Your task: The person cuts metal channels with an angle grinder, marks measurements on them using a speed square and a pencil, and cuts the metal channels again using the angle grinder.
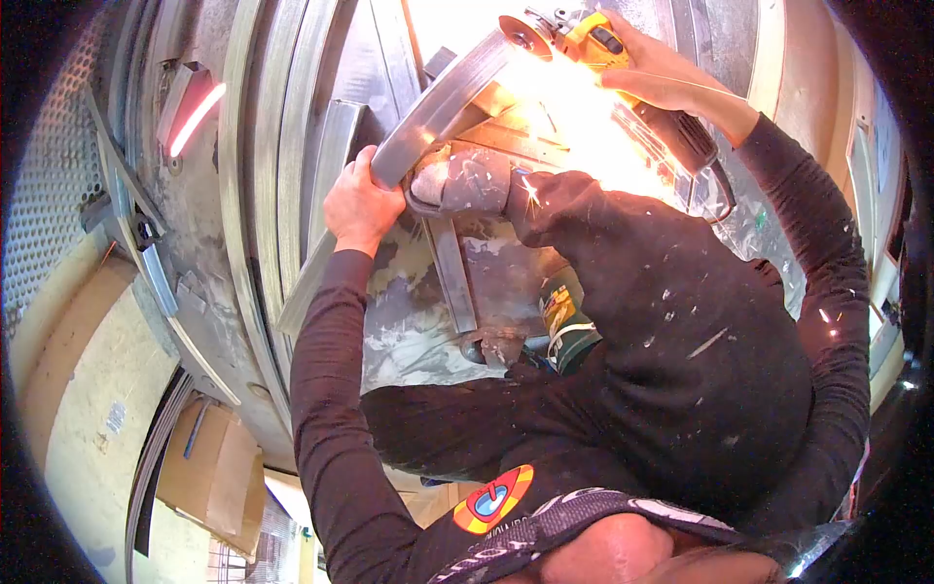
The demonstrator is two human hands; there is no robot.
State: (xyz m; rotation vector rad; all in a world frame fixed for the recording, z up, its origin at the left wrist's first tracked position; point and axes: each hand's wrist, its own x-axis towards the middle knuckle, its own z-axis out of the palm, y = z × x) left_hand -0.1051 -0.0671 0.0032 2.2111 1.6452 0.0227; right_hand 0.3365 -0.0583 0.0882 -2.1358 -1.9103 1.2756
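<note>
My left hand (362,204) is closed around the near end of a square metal tube (433,117), which slants up and to the right. In my right hand (662,73) is a yellow and black angle grinder (595,44). Its disc (525,37) is at the far end of the tube, and bright sparks (584,117) stream from there toward my leg, whiting out the area below the grinder. A boot (462,182) presses against or rests beside the tube near my left hand; the exact contact is hard to tell.
Long metal tubes (263,185) lie along the left on the stained floor (409,302). A short metal piece (187,107) stands near a glowing red light strip (197,119). A cardboard box (209,467) is at lower left, a perforated sheet (53,175) at far left.
</note>
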